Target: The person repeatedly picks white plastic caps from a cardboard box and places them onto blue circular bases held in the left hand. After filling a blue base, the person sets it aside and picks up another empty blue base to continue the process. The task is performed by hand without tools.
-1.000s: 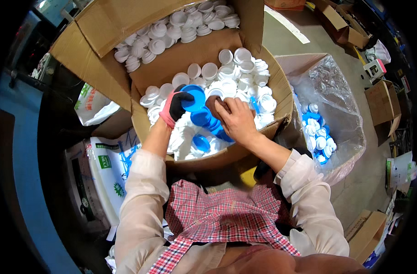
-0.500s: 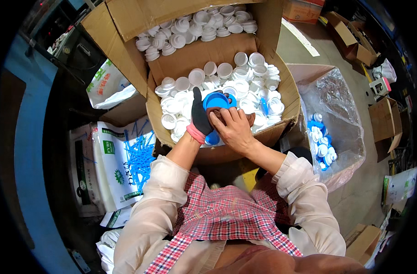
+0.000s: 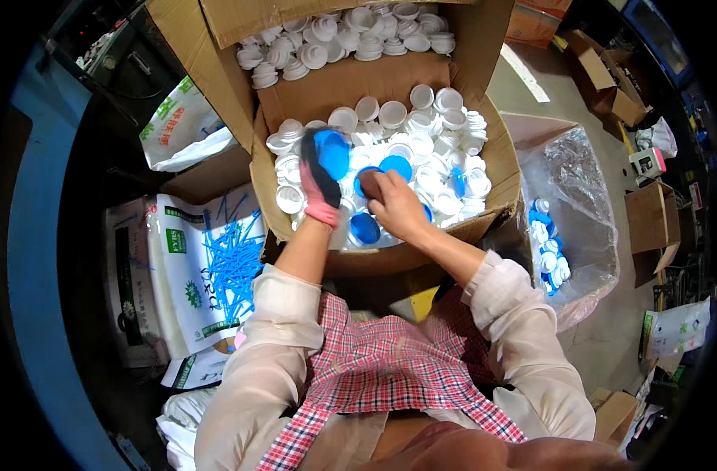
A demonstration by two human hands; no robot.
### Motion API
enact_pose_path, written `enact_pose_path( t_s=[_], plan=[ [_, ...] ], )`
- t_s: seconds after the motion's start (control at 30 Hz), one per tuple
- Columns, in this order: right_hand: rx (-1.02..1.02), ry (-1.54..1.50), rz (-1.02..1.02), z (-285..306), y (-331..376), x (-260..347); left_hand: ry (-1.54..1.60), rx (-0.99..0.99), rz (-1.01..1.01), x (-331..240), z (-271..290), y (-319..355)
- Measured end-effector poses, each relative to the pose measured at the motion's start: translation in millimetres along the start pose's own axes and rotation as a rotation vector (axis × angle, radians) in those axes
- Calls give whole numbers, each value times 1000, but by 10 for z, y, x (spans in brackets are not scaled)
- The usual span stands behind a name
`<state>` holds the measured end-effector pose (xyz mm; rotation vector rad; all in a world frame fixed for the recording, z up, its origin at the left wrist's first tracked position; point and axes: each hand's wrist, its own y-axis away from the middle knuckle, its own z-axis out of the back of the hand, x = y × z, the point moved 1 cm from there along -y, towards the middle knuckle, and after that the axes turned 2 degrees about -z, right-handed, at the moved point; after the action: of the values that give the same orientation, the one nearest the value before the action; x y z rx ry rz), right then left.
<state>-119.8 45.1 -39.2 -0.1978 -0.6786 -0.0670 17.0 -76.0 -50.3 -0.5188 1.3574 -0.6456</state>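
My left hand (image 3: 319,182), in a black and pink glove, is closed on a round blue plastic cap (image 3: 333,155) above the box's left part. My bare right hand (image 3: 399,207) is a little to the right, with its fingers curled around a small brown piece (image 3: 369,184) whose kind I cannot make out. That piece lies against a blue cap partly hidden by the fingers. Close by are a flat blue cap (image 3: 396,166) and another blue cap (image 3: 365,228). Beneath both hands, many white plastic caps (image 3: 421,145) fill the cardboard box (image 3: 358,96).
Right of the box stands a plastic-lined carton (image 3: 590,228) with blue and white caps (image 3: 550,251) inside. Thin blue plastic strips (image 3: 234,263) lie on a white printed sack (image 3: 187,275) at the left. More white caps (image 3: 339,39) sit behind the inner cardboard wall.
My hands have parted: the left moved left and up with a blue cap, the right stayed near the middle with the brown piece. More blue caps now show between them.
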Motion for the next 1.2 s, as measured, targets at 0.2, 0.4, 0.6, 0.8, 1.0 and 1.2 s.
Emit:
enact_pose_path(
  t_s=[0.2, 0.4, 0.6, 0.8, 1.0, 1.2],
  plan=[
    [162, -361, 16, -381, -792, 34, 1588, -229, 712, 11, 586, -486],
    [-80, 611, -341, -23, -994, -1596, 1733, 6, 940, -241, 349, -486],
    [-35, 626, -57, 179, -972, -1787, 2069, 233, 834, -308, 303, -456],
    [-128, 491, 38, 187, -905, -1723, 1820, 99, 922, -420, 127, -379],
    [-51, 501, -146, -89, -1015, -2215, 1563, 238, 788, -469, -190, -308],
    [-27, 40, 249, 798, -664, -1213, 1843, 415, 817, -361, -169, -262]
  ],
)
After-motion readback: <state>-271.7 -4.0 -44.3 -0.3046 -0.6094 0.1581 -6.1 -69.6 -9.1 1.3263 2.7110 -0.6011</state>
